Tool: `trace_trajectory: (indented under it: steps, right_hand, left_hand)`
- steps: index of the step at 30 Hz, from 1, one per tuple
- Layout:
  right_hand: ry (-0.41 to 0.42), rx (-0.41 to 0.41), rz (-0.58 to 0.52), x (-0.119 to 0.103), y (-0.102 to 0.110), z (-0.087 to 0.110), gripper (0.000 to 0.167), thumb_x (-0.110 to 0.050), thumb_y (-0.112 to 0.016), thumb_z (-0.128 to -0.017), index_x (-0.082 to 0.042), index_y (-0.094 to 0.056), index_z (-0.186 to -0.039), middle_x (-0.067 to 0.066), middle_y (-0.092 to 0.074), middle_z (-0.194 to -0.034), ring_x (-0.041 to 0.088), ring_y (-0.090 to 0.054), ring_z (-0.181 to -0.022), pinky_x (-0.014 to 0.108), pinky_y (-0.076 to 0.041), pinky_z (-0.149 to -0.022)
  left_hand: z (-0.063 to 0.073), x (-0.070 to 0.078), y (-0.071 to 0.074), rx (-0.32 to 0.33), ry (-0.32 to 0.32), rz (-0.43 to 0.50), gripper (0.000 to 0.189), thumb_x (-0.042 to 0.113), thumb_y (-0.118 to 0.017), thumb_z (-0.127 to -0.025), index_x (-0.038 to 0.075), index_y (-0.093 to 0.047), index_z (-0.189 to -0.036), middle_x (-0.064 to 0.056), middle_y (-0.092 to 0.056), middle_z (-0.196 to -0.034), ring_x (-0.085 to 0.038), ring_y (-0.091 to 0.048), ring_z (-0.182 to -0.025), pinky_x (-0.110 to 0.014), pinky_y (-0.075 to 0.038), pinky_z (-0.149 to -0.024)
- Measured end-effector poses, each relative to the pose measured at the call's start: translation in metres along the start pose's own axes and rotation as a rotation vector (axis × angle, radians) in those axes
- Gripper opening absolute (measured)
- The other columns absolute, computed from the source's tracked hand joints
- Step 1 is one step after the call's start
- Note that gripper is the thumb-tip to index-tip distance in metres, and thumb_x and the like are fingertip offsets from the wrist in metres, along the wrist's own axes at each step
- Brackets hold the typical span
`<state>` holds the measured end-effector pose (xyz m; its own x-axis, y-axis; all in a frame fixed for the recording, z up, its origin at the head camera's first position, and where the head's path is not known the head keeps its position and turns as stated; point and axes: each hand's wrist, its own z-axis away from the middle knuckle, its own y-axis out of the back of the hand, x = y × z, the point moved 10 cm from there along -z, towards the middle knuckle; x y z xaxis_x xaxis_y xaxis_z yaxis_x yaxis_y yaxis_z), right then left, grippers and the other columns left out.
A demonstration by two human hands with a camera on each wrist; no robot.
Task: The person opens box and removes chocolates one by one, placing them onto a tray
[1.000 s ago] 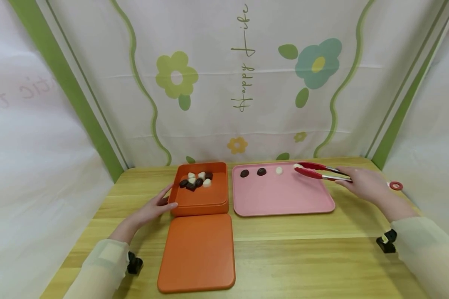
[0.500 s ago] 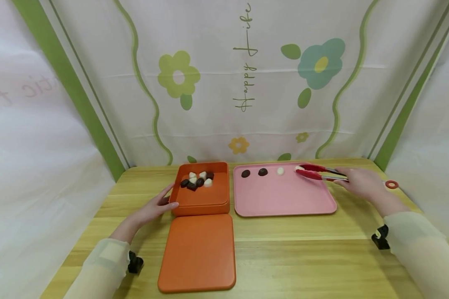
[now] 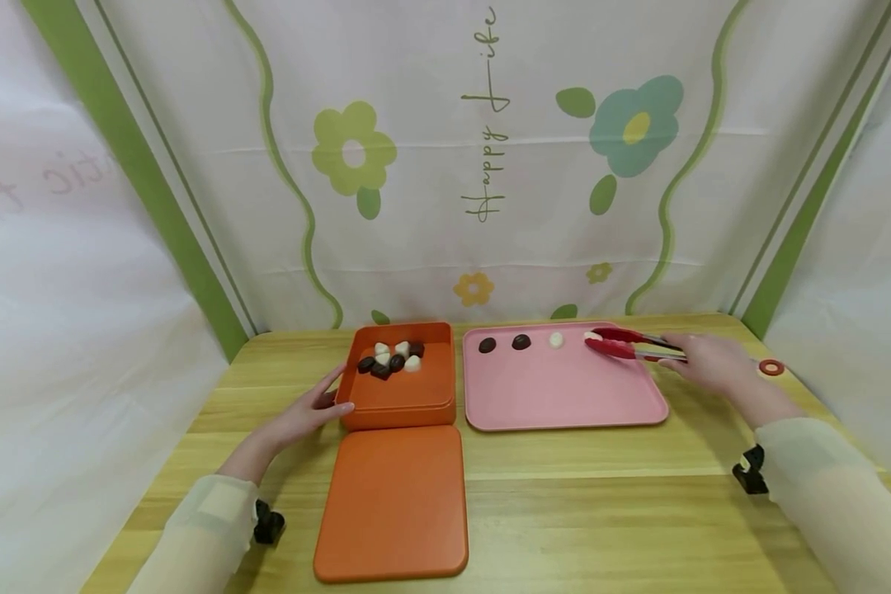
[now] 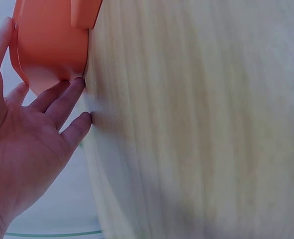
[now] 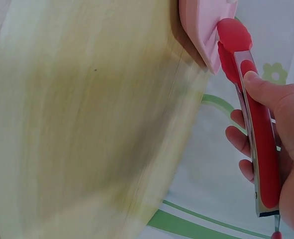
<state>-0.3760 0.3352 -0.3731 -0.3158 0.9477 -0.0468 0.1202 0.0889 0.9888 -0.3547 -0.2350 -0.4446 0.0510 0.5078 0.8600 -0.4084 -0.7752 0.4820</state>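
My left hand (image 3: 302,418) rests against the left side of an open orange box (image 3: 397,398), its thumb on the front rim; in the left wrist view the spread fingers (image 4: 62,102) touch the wall. Several dark and white chocolates (image 3: 381,370) lie inside. With my right hand (image 3: 715,363) I hold red-tipped tongs (image 3: 624,350), thumb on one arm and fingers behind the other. The tongs' heads are at a white chocolate (image 3: 592,336) at the far right of the pink tray (image 3: 557,396). Two dark chocolates (image 3: 520,341) and a white one (image 3: 556,339) sit left of it in a row.
An orange lid (image 3: 392,503) lies flat on the wooden table (image 3: 601,511) in front of the box. The pink tray stands close beside the box on its right. A patterned curtain (image 3: 416,231) hangs behind the table's back edge.
My right hand has shifted slightly left with the tongs, whose heads stay at the white chocolate. My left hand keeps its place on the box.
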Motion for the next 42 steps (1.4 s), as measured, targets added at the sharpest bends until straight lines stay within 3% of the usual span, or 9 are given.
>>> trace_trajectory:
  steps: [6, 13, 20, 24, 28, 32, 42]
  right_hand:
    - [-0.01, 0.023, -0.026, 0.003, -0.002, 0.006, 0.058, -0.034, -0.07, -0.089, 0.006, -0.056, -0.129, 0.033, -0.062, -0.111, 0.051, -0.06, -0.094, 0.06, -0.048, -0.066]
    - [-0.029, 0.048, -0.046, -0.002, 0.0, 0.012, 0.061, -0.036, -0.072, -0.088, 0.003, -0.055, -0.131, 0.023, -0.067, -0.096, 0.032, -0.06, -0.074, 0.046, -0.046, -0.052]
    - [0.034, 0.127, -0.049, -0.035, 0.021, 0.011, 0.061, -0.032, -0.077, -0.084, -0.001, -0.057, -0.132, 0.004, -0.063, -0.078, 0.02, -0.053, -0.064, 0.033, -0.039, -0.048]
    - [0.075, 0.147, -0.03, -0.056, 0.03, 0.009, 0.061, -0.033, -0.076, -0.084, 0.0, -0.057, -0.132, 0.012, -0.068, -0.088, 0.023, -0.06, -0.071, 0.038, -0.045, -0.054]
    - [0.103, 0.156, -0.028, -0.073, 0.036, 0.007, 0.062, -0.035, -0.073, -0.087, 0.0, -0.055, -0.135, 0.023, -0.066, -0.113, 0.032, -0.067, -0.088, 0.049, -0.051, -0.065]
    - [0.127, 0.161, -0.035, -0.088, 0.04, 0.005, 0.062, -0.035, -0.072, -0.087, -0.004, -0.053, -0.138, 0.023, -0.063, -0.122, 0.036, -0.064, -0.099, 0.051, -0.051, -0.069]
    - [0.239, 0.228, -0.045, -0.128, 0.052, -0.002, 0.062, -0.032, -0.078, -0.083, -0.013, -0.055, -0.138, 0.013, -0.066, -0.12, 0.024, -0.063, -0.082, 0.038, -0.047, -0.055]
  left_hand:
    - [0.0, 0.001, 0.0, -0.005, 0.0, -0.012, 0.084, 0.037, -0.059, -0.098, 0.025, -0.003, -0.158, -0.025, -0.012, -0.158, -0.043, -0.017, -0.142, -0.061, -0.018, -0.11]
    - [0.002, 0.005, 0.0, -0.004, -0.008, -0.018, 0.082, 0.037, -0.058, -0.098, 0.026, -0.003, -0.158, -0.026, -0.014, -0.157, -0.042, -0.018, -0.142, -0.061, -0.018, -0.109]
    - [0.003, 0.003, 0.001, -0.001, -0.011, -0.02, 0.082, 0.037, -0.058, -0.098, 0.026, -0.003, -0.158, -0.027, -0.014, -0.156, -0.044, -0.017, -0.142, -0.062, -0.018, -0.109]
    - [0.004, 0.0, 0.001, 0.003, -0.001, -0.015, 0.081, 0.037, -0.058, -0.098, 0.028, -0.004, -0.158, -0.026, -0.015, -0.157, -0.042, -0.018, -0.142, -0.062, -0.018, -0.109]
    - [0.004, -0.001, 0.001, 0.003, 0.002, -0.014, 0.081, 0.038, -0.058, -0.098, 0.029, -0.004, -0.158, -0.025, -0.015, -0.157, -0.042, -0.019, -0.142, -0.063, -0.018, -0.109]
    - [0.003, -0.001, 0.0, 0.004, -0.001, -0.01, 0.081, 0.038, -0.058, -0.098, 0.028, -0.004, -0.158, -0.026, -0.018, -0.156, -0.042, -0.02, -0.142, -0.062, -0.018, -0.109]
    - [0.001, 0.002, 0.0, -0.005, -0.011, 0.003, 0.081, 0.036, -0.058, -0.098, 0.027, -0.004, -0.158, -0.026, -0.015, -0.157, -0.042, -0.018, -0.142, -0.062, -0.018, -0.109]
